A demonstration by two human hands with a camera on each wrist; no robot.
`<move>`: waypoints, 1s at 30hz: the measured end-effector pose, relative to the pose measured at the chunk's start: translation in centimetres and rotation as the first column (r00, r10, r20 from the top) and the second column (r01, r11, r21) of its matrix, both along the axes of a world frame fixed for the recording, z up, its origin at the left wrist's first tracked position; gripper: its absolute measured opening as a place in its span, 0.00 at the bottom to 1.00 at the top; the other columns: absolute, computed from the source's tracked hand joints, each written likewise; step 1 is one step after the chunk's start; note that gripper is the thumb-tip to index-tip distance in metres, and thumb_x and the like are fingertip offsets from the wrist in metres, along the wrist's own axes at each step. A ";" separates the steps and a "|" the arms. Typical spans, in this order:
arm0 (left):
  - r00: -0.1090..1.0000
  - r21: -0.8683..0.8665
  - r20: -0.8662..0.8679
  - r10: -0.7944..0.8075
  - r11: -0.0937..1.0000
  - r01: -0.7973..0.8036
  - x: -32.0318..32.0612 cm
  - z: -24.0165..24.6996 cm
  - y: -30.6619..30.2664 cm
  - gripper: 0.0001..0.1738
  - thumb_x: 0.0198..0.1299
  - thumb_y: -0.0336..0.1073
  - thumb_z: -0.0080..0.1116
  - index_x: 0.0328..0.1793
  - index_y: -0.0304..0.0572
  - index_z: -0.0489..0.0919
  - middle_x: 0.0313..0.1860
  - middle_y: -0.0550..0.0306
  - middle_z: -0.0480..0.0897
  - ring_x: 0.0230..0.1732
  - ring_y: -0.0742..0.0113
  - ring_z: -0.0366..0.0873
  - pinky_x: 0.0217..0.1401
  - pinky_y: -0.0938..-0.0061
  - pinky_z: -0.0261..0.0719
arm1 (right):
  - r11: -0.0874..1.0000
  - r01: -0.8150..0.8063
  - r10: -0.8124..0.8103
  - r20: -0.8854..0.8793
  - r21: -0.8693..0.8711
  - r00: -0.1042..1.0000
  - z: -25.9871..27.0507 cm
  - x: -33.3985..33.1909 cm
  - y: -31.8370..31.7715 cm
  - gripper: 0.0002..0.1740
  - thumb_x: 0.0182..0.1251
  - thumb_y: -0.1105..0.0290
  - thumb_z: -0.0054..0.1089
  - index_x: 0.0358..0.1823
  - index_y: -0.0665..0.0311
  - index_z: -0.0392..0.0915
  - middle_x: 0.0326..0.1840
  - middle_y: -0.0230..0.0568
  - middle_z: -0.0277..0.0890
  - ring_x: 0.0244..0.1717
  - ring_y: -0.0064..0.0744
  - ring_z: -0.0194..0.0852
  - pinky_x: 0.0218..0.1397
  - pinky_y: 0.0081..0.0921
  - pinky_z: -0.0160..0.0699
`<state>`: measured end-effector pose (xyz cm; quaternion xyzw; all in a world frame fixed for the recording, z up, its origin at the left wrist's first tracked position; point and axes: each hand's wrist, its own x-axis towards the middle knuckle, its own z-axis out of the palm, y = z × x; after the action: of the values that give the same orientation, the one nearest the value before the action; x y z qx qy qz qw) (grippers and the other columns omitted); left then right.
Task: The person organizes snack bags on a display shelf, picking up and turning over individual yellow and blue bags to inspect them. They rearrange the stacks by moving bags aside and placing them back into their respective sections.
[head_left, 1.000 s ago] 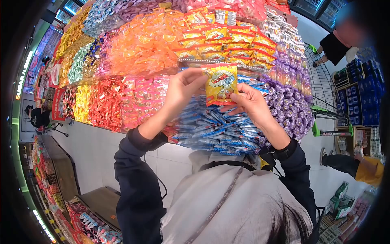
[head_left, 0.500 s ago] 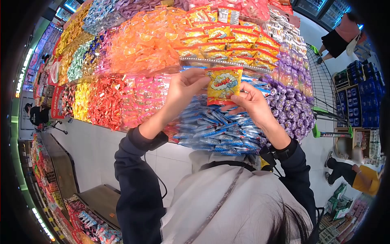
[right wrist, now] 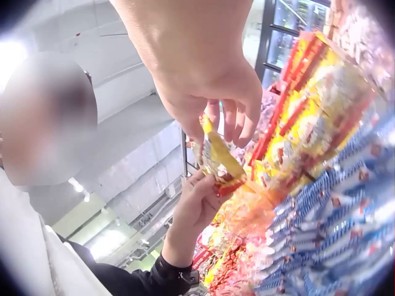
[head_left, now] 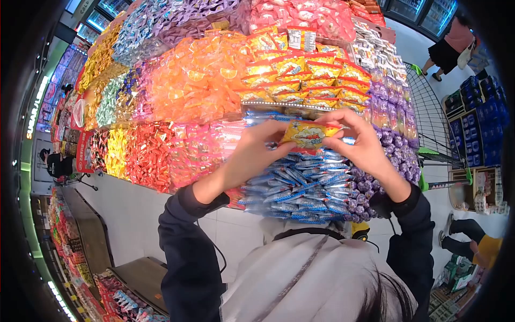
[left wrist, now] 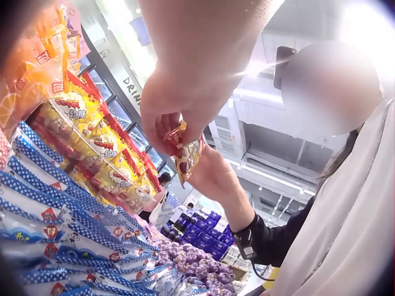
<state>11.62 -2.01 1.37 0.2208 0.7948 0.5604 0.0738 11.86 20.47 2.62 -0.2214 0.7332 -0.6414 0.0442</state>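
Observation:
A small yellow and red candy packet (head_left: 310,134) is held flat between both hands above the display. My left hand (head_left: 271,140) pinches its left end and my right hand (head_left: 351,134) pinches its right end. In the left wrist view the candy packet (left wrist: 187,154) hangs edge-on from the left hand (left wrist: 170,126), with the right hand (left wrist: 213,176) behind it. The right wrist view has the candy packet (right wrist: 219,160) under my right hand (right wrist: 213,105), the left hand (right wrist: 197,200) gripping its lower end. Just below lie blue and white packets (head_left: 300,185); matching yellow packets (head_left: 300,75) are stacked above.
The stand is heaped with sweets: orange bags (head_left: 193,86), red candies (head_left: 147,153), purple candies (head_left: 378,177) at the right. A wire shopping cart (head_left: 432,129) stands to the right. Other people (head_left: 448,45) are in the aisles. A low shelf (head_left: 80,236) runs at the left.
The packet went from upright and facing me to lying nearly flat, lower toward the display. My right hand rose to its right end, and the view shifted down a little.

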 end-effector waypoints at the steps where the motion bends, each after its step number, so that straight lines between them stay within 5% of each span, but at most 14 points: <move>1: 0.998 -0.039 -0.061 -0.007 0.999 0.004 -0.5 0.4 0.2 0.14 0.52 0.26 0.59 0.46 0.33 0.74 0.39 0.55 0.79 0.40 0.71 0.78 0.43 0.78 0.75 | 0.993 -0.015 0.018 -0.025 0.116 1.000 1.6 -0.4 0.1 0.16 0.53 0.78 0.60 0.45 0.64 0.70 0.43 0.38 0.74 0.42 0.25 0.74 0.39 0.21 0.73; 3: 0.983 -0.117 -0.181 -0.030 0.993 0.009 -1.6 1.3 0.8 0.15 0.51 0.29 0.61 0.46 0.35 0.75 0.35 0.54 0.78 0.36 0.69 0.78 0.38 0.76 0.75 | 0.939 -0.033 0.061 -0.069 0.342 0.996 3.6 -1.3 0.1 0.15 0.51 0.77 0.61 0.42 0.65 0.71 0.39 0.40 0.75 0.37 0.29 0.76 0.36 0.22 0.73; 4: 0.975 -0.134 -0.219 -0.050 0.991 0.021 -2.1 1.9 1.0 0.15 0.51 0.29 0.60 0.46 0.36 0.75 0.34 0.53 0.78 0.36 0.68 0.78 0.38 0.75 0.74 | 0.926 0.049 0.046 -0.239 0.376 0.970 3.4 -2.0 0.1 0.15 0.50 0.75 0.61 0.41 0.65 0.71 0.34 0.44 0.75 0.33 0.34 0.77 0.34 0.24 0.73; 7: 0.937 -0.173 -0.331 -0.115 0.983 0.060 -3.9 3.6 1.8 0.15 0.51 0.27 0.58 0.47 0.37 0.75 0.33 0.52 0.76 0.35 0.64 0.76 0.37 0.73 0.73 | 0.907 0.024 0.055 -0.176 0.420 0.983 4.8 -4.0 0.8 0.15 0.51 0.75 0.61 0.41 0.65 0.71 0.33 0.44 0.75 0.32 0.35 0.76 0.33 0.25 0.72; 11: 0.879 -0.248 -0.447 -0.164 0.967 0.055 -7.4 6.3 1.7 0.16 0.50 0.22 0.58 0.48 0.38 0.76 0.38 0.53 0.79 0.38 0.67 0.78 0.40 0.77 0.76 | 0.917 0.071 -0.004 -0.170 0.393 0.985 6.6 -7.1 2.5 0.16 0.55 0.76 0.59 0.46 0.68 0.71 0.32 0.37 0.75 0.35 0.18 0.72 0.34 0.21 0.71; 13: 0.812 -0.273 -0.563 -0.153 0.962 -0.007 -10.5 7.4 1.0 0.15 0.51 0.24 0.58 0.47 0.38 0.77 0.38 0.51 0.80 0.36 0.65 0.79 0.39 0.76 0.76 | 0.970 0.145 -0.105 -0.201 0.196 0.974 6.4 -10.2 3.8 0.19 0.57 0.75 0.59 0.51 0.69 0.69 0.36 0.35 0.76 0.39 0.16 0.71 0.38 0.19 0.73; 16: 0.729 -0.468 -0.636 -0.255 0.878 -0.101 -15.4 9.9 0.9 0.12 0.53 0.27 0.56 0.45 0.39 0.77 0.38 0.50 0.81 0.35 0.64 0.79 0.38 0.74 0.77 | 0.896 0.264 -0.135 -0.346 0.358 0.928 7.5 -15.8 6.6 0.23 0.59 0.71 0.59 0.53 0.73 0.66 0.40 0.38 0.75 0.41 0.18 0.72 0.43 0.18 0.73; 20: 0.807 -0.658 -0.462 -0.369 0.752 -0.033 -22.4 10.2 2.2 0.10 0.54 0.30 0.55 0.43 0.39 0.77 0.36 0.50 0.81 0.35 0.61 0.80 0.39 0.72 0.77 | 0.791 0.426 -0.219 -0.447 0.439 0.868 5.4 -23.1 8.3 0.23 0.59 0.68 0.59 0.53 0.73 0.67 0.41 0.39 0.75 0.40 0.21 0.73 0.43 0.18 0.73; 25: 0.840 -0.833 -0.177 -0.513 0.532 0.149 -28.3 6.0 4.3 0.12 0.53 0.35 0.57 0.41 0.38 0.77 0.36 0.49 0.81 0.38 0.58 0.79 0.42 0.67 0.75 | 0.821 0.307 -0.083 -0.430 0.482 0.899 3.1 -27.4 6.4 0.16 0.54 0.67 0.60 0.41 0.70 0.73 0.29 0.46 0.76 0.29 0.29 0.75 0.35 0.27 0.71; 30: 0.836 -0.785 -0.075 -0.544 0.549 0.287 -30.5 0.8 5.7 0.15 0.52 0.43 0.57 0.34 0.36 0.77 0.25 0.48 0.79 0.32 0.54 0.79 0.36 0.64 0.74 | 0.809 0.173 -0.058 -0.216 0.562 0.975 2.0 -27.4 5.2 0.13 0.55 0.70 0.59 0.39 0.71 0.73 0.27 0.39 0.75 0.29 0.21 0.71 0.33 0.24 0.71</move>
<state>-18.86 3.68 2.12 0.4395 0.8765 0.1076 0.1644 -15.54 25.64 4.64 -0.2124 0.9058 -0.3666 0.0003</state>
